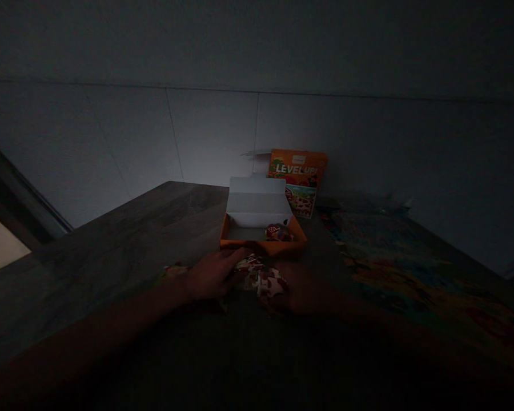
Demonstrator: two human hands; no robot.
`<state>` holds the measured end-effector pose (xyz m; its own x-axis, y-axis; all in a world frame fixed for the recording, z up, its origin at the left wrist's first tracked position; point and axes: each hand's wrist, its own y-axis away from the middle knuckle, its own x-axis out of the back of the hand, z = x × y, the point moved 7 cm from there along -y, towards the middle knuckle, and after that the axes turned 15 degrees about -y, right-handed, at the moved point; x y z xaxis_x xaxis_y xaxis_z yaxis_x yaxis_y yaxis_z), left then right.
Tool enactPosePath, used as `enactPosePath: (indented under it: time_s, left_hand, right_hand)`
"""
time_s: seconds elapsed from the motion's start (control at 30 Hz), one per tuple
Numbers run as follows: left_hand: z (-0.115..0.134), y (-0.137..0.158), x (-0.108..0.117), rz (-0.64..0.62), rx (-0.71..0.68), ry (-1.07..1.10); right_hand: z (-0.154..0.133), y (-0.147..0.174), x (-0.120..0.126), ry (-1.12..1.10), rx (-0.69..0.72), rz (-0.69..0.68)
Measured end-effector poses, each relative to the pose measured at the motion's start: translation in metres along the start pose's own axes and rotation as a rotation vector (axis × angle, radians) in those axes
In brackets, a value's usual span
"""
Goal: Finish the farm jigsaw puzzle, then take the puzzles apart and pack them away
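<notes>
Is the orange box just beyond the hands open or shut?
Open: the box's pale-lined lid is raised at the back, and some colourful contents show inside.

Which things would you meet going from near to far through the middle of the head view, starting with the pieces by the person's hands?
Puzzle pieces → open orange box → upright "LEVEL UP!" box → wall.

Puzzle pieces (272, 283) before box (278, 246), carton (298, 170) behind
</notes>
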<state>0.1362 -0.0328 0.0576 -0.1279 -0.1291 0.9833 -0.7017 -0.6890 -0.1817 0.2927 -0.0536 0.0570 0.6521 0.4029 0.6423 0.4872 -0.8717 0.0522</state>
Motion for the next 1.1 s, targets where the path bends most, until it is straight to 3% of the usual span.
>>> enactPosePath:
  time_s: [0.13, 0.3, 0.5, 0.6, 0.83, 0.97, 1.1]
  left_hand:
    - [-0.001, 0.0, 0.0, 0.009, 0.026, 0.029]
    - [0.003, 0.004, 0.004, 0.05, 0.044, 0.197]
    - [0.021, 0.008, 0.007, 0.042, -0.106, 0.205]
    - [0.02, 0.007, 0.005, 0.037, -0.084, 0.167]
    - [0.016, 0.004, 0.003, 0.061, 0.055, 0.091]
    - [0.007, 0.003, 0.018, 0.242, 0.103, 0.122]
    - [-0.013, 0.004, 0.033, 0.477, 0.174, -0.043]
  right_hand:
    - [0.002, -0.004, 0.003, -0.097, -0.012, 0.118]
    - [0.007, -0.002, 0.014, -0.2, 0.188, 0.411]
    - [0.0, 0.004, 0.002, -0.134, 0.415, 0.37]
    - [-0.009, 0.006, 0.0, -0.114, 0.493, 0.351]
    - [-0.002, -0.002, -0.004, -0.255, 0.308, 0.255]
    - [0.006, 0.0, 0.007, -0.301, 0.254, 0.421]
    - [0.015, -0.002, 0.039, -0.457, 0.236, 0.668]
